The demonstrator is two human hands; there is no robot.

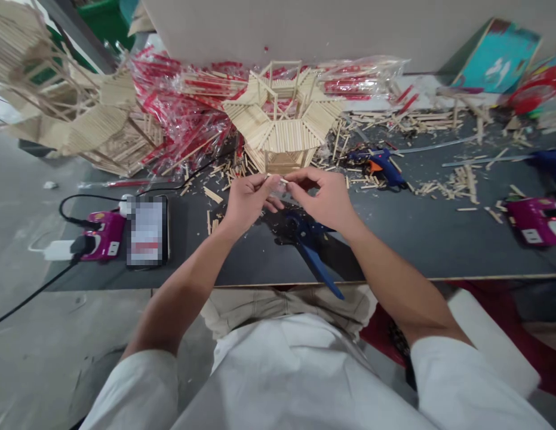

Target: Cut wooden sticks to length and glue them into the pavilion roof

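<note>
Both my hands meet over the front middle of the table, fingertips pinched on a short pale wooden stick (283,180). My left hand (251,200) grips its left end between thumb and finger, with the other fingers loosely curled. From the other side, my right hand (325,194) pinches the right end. Just behind them stands a pagoda-like model (284,134) built of thin wooden sticks. Beneath my hands lies a blue-handled cutter (311,254), its handle reaching past the table edge; its jaws are partly in shadow.
A blue glue gun (383,167) lies right of the model among scattered stick pieces (457,185). At the left are a phone (147,233) and a purple power adapter (105,235) with cables. Red-and-clear wrappers (183,113) and a larger stick model (80,101) stand behind.
</note>
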